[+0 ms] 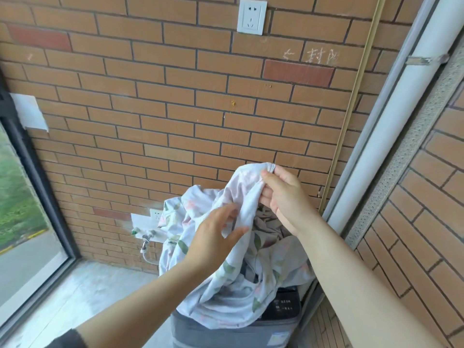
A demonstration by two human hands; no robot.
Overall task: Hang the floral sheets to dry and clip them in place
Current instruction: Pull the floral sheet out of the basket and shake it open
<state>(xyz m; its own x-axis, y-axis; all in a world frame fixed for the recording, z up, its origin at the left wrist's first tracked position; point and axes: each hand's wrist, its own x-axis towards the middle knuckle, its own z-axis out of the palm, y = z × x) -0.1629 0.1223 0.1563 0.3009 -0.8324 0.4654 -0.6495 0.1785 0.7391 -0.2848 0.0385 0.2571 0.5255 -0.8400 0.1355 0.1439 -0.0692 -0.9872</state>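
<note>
A white floral sheet (226, 280) with green leaves and pink flowers is bunched up over a grey washing machine (226, 334) at the bottom centre. My right hand (283, 197) holds a gathered edge of the sheet raised against the brick wall, fingers curled round the fabric. My left hand (216, 234) is lower and to the left, fingers around a fold of the same sheet. A beige cloth (268, 223) shows inside the bundle, partly hidden.
A brick wall (175, 96) with a white socket (251, 17) fills the view. A tap (145, 238) and lower outlet sit left of the machine. A large window (22, 222) is at left, a white pipe (401, 109) at right.
</note>
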